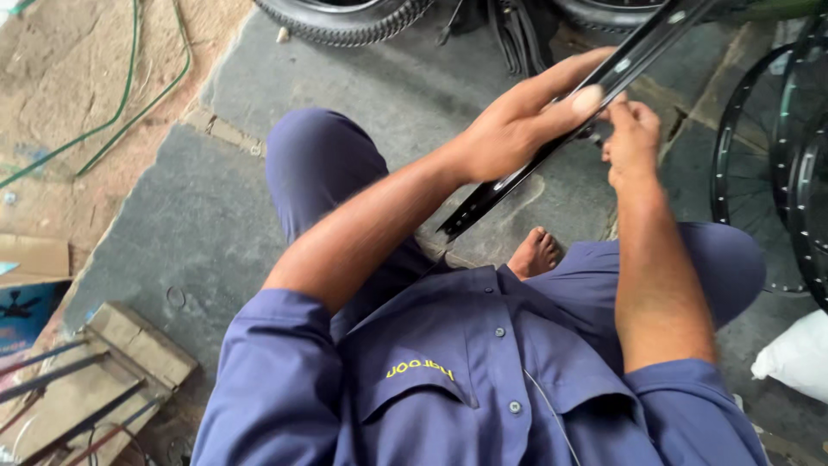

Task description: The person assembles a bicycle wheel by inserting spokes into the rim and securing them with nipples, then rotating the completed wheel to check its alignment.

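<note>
As seen from the head camera, the left hand (509, 129) is closed around a long black metal strip (552, 142), thumb pressed on its upper face. The right hand (632, 138) pinches the strip's underside with fingers drawn together. The strip slants above the knees, over the grey stone floor (172, 233), near black wheel rims (776, 147).

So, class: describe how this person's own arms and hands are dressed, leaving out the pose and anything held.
Both arms are bare from above the elbow down, with short blue-purple sleeves of a buttoned work shirt. The left hand and right hand are bare: no gloves, and no rings or watch visible. The shirt has a collar and small yellow embroidery on the chest.
</note>
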